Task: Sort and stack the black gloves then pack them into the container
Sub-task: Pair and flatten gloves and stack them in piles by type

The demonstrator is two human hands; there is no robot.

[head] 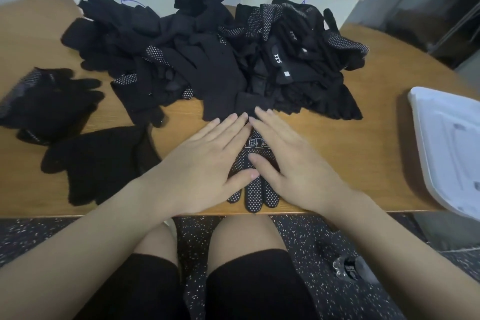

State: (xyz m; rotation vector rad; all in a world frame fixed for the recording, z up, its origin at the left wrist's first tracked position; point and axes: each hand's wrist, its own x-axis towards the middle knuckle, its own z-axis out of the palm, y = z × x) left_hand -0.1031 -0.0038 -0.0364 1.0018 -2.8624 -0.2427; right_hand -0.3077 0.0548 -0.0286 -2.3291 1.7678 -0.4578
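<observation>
A tag in the glove pile reads "5.11". Left hand and right hand lie flat, fingers spread, pressing a white-dotted black glove at the table's near edge.

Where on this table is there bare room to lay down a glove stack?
Bare wood lies between the big glove pile and the white lid, right of the right hand. The left side is crowded with smaller glove stacks.

Dotted glove mostly hidden under hands
</observation>
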